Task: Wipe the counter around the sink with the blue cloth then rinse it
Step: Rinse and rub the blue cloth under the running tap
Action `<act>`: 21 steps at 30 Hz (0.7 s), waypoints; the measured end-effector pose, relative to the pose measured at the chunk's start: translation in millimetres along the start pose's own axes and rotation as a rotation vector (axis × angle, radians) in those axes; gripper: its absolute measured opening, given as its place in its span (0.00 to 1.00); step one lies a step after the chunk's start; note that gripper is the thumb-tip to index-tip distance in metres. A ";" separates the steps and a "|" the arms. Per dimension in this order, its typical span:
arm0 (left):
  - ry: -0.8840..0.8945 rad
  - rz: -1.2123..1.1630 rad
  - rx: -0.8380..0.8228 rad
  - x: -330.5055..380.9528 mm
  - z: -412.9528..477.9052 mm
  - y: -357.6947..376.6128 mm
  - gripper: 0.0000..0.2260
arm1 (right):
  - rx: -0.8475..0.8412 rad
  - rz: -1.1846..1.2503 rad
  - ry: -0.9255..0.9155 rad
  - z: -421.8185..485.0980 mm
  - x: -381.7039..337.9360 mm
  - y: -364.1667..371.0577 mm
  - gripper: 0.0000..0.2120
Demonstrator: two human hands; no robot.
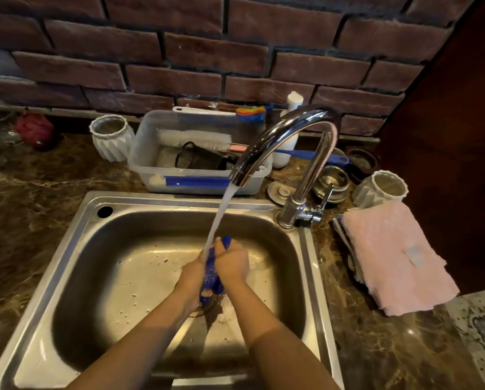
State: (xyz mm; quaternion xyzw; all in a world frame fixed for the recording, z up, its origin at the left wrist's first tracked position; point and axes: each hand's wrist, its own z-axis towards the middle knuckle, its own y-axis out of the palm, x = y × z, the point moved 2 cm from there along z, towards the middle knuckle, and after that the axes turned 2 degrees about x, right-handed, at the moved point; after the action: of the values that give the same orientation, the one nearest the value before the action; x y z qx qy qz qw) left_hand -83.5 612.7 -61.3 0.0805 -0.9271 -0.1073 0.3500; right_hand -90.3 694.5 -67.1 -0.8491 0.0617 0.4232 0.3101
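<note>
both hands, left hand [194, 273] and right hand [231, 263], were squeezed tight around the blue cloth [211, 280] bunched between them, water [221, 215] landing just above, sink [162, 202] basin below.

Wet blue cloth [211, 277]: bunched into narrow upright wad, mid sink [179, 200] basin, just above drain, under tap stream [218, 220], squeezed btwn left hand [194, 273] & right hand [232, 263]. Sink: steel, crumbs on floor. Counter [38, 187]: dark brown marble, all round sink.
</note>
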 end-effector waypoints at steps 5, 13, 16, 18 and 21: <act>0.064 -0.043 0.020 -0.7 12.2 -19.2 0.05 | -0.091 -0.036 -0.139 -1.9 30.6 2.9 0.12; -0.125 0.018 0.032 -16.6 28.8 -31.5 0.14 | -0.148 -0.305 -0.462 -50.4 19.1 14.7 0.13; -0.154 -0.041 0.010 -29.2 29.7 -33.7 0.17 | 0.005 -0.308 -0.321 -39.3 0.8 21.6 0.18; -0.168 -0.019 -0.024 -33.7 26.7 -34.9 0.18 | 0.010 -0.205 -0.190 -29.6 -7.5 24.6 0.17; -0.163 -0.056 -0.078 -36.4 19.6 -29.2 0.17 | -0.020 -0.250 -0.112 -15.0 -13.3 23.6 0.14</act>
State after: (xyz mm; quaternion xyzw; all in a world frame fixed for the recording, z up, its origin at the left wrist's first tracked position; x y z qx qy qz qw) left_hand -67.3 595.5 -106.1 0.0838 -0.9450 -0.1591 0.2732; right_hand -97.1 664.9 -61.5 -0.8282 -0.0662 0.4288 0.3547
